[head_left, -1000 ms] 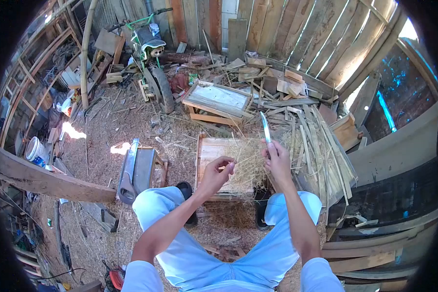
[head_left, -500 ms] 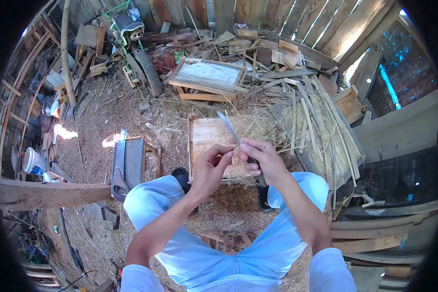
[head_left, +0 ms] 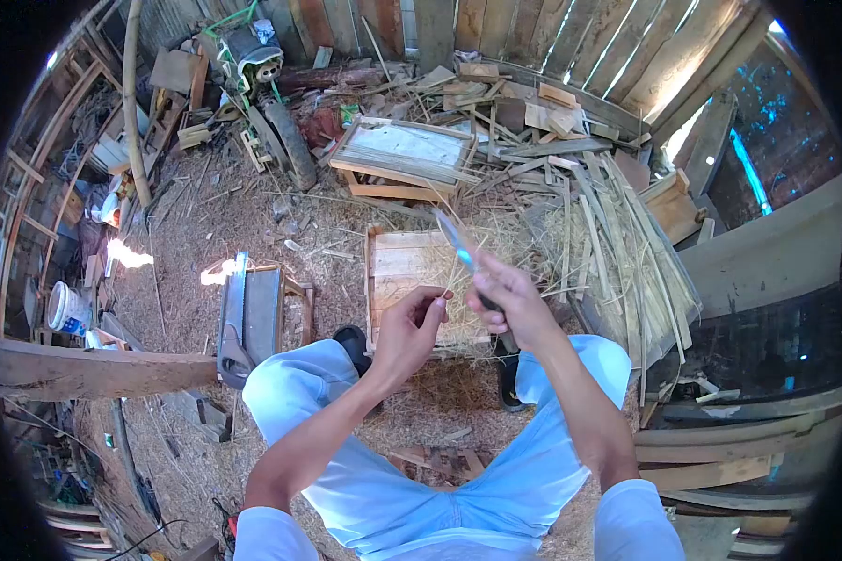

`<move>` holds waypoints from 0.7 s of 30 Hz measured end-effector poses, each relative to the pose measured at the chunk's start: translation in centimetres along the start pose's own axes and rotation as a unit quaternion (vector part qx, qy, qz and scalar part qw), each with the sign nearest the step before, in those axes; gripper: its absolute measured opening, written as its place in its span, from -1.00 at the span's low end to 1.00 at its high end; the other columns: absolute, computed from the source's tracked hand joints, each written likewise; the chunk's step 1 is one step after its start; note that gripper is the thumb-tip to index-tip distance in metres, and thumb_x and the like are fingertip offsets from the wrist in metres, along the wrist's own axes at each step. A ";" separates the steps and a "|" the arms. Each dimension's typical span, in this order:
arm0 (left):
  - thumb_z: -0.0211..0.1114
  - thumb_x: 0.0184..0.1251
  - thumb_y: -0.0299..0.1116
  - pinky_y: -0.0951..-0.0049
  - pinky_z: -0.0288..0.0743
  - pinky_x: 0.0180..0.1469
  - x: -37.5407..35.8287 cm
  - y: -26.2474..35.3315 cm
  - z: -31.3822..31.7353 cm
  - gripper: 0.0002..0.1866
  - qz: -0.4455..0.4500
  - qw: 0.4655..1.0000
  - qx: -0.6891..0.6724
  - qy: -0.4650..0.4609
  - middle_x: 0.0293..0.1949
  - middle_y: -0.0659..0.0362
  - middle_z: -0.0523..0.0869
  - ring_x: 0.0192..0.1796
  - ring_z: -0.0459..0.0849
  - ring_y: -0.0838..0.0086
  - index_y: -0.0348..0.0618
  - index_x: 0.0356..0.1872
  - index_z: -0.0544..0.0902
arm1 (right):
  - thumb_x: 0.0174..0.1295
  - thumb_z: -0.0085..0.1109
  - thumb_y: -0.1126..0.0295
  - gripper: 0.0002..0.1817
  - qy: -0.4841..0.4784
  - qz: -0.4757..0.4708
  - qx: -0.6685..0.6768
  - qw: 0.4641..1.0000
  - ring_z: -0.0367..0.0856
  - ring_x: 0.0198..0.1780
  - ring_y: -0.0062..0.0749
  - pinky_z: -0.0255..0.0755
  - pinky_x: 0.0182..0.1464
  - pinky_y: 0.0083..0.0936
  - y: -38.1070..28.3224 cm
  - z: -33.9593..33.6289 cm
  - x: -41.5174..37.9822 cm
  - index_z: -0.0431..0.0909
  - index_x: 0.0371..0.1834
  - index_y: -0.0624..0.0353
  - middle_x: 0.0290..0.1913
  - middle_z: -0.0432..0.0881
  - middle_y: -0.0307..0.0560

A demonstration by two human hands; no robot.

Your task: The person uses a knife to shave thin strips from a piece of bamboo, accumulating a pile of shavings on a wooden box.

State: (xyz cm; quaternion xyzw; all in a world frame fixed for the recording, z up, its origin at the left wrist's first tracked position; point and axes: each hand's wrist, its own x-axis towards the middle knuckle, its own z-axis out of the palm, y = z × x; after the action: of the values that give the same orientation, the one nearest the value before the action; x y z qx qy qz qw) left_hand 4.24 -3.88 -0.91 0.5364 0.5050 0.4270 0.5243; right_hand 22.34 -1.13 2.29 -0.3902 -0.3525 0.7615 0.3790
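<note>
My right hand [head_left: 515,297] is closed around the dark handle of a knife [head_left: 455,237], whose bright blade points up and to the left. Just left of it, my left hand [head_left: 408,323] pinches a thin strip [head_left: 447,294] between thumb and fingers; most of it is hidden or too fine to make out. A gap separates the two hands. Below them, between my feet, lies a shallow wooden box or frame [head_left: 398,257], with pale shavings [head_left: 505,252] heaped over its right side.
A hand saw [head_left: 237,327] rests on a small bench [head_left: 266,304] at my left. Long wooden strips [head_left: 617,252] lie on a board to the right. Further off are a slatted wooden frame [head_left: 402,154], scrap wood [head_left: 552,117], and a wheel [head_left: 288,145]. A white bucket [head_left: 66,309] stands far left.
My right hand with the knife has moved slightly right, away from my left hand, opening a gap. My left hand has stayed nearly in place, still pinching.
</note>
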 end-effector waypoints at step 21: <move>0.12 0.40 -0.32 0.71 0.03 -0.58 0.0 1.2 -0.8 -0.80 -0.031 0.996 -0.063 -0.050 -0.55 0.37 0.50 -0.59 0.24 0.81 -0.23 -0.19 0.62 | 0.38 -0.04 0.30 -0.63 -0.089 0.048 -0.042 0.994 0.19 -0.65 -0.83 0.03 -0.66 -0.84 0.3 1.1 -0.3 0.41 0.16 0.26 -0.48 0.37 -0.37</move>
State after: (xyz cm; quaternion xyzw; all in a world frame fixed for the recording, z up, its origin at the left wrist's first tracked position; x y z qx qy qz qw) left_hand 3.53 -3.66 0.34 0.5070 0.4668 0.4143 0.5945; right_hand 21.39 -1.83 2.63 -0.3529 -0.3977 0.7951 0.2918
